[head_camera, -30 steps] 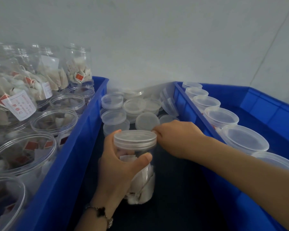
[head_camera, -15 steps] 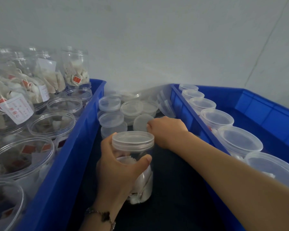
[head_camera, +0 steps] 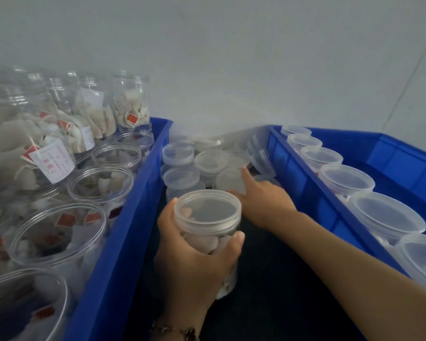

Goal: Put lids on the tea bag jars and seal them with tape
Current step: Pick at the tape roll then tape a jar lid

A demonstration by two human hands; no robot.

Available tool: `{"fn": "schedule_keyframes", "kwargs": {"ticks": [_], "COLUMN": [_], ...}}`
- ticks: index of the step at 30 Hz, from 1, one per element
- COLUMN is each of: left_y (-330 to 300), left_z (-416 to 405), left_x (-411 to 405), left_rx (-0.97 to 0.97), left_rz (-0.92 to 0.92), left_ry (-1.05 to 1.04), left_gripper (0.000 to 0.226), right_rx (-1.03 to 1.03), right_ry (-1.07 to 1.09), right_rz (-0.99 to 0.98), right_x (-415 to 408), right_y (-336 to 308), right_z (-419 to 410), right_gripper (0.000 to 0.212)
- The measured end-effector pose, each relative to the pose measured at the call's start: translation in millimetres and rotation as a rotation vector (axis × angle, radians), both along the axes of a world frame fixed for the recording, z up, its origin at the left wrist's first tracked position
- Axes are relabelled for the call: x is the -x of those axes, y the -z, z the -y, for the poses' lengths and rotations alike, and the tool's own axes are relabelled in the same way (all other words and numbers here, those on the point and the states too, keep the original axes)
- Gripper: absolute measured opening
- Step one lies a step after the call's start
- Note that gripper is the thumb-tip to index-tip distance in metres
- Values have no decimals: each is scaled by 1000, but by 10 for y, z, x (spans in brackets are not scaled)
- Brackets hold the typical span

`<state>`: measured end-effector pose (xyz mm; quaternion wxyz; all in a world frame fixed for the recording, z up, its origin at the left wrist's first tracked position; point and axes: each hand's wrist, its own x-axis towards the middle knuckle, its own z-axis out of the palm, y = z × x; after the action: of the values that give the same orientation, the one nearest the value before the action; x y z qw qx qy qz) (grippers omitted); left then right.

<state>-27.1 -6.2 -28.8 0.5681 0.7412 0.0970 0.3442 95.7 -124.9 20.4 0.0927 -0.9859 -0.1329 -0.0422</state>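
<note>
My left hand (head_camera: 194, 262) grips a clear jar of tea bags (head_camera: 221, 244) that stands on the dark surface between two blue crates. A translucent lid (head_camera: 208, 210) sits on the jar's mouth. My right hand (head_camera: 263, 200) is stretched past the jar toward the pile of loose lids (head_camera: 207, 163), with a straight finger touching one lid (head_camera: 230, 180). No tape is in view.
The left blue crate (head_camera: 123, 242) holds several open jars of tea bags (head_camera: 59, 230), with more stacked behind. The right blue crate (head_camera: 303, 178) holds a row of lidded jars (head_camera: 389, 217). A grey wall stands close behind.
My right hand has left the lid on the held jar and reached forward to the loose lids. The left hand keeps its grip on the jar.
</note>
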Motion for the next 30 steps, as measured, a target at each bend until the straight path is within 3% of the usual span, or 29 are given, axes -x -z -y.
{"fn": "schedule_keyframes", "kwargs": {"ticks": [3,6,9,11,14,16,23,26,30], "left_y": [23,42,73,99,109,107,145,179,176], "left_z": [-13,-7,-2,-2,2,10,-1,-1,55], "left_x": [-14,-10,-20,-33,-59,-76,-77,-81,-98], "left_rx": [24,33,-18,-28,-13,22,55,21,10], "left_rz": [-21,-21,-26,-18,-18,-21,16,48,-3], "left_ry": [-59,-44,-36,-31,-22,-5,60,36,14], "left_gripper": [104,104,108,110,116,118,115,114,116], "right_rx": [22,38,-118,-340,-964,-1185,-1058,-988,-732], "right_ry": [-65,-125,-40,52,157,152,24,-1,-70], "right_rz": [-1,-86,-181,-155,-232,-259,-320,-339,-247], "right_x": [203,330,355,382,590,766,877,832,775], "right_y": [203,368,330,211,-42,-112,-164,-203,-236], "right_z": [10,22,25,-21,-181,-286,-315,-325,-365], "right_gripper": [49,49,37,32,31,29,32,51,63]}}
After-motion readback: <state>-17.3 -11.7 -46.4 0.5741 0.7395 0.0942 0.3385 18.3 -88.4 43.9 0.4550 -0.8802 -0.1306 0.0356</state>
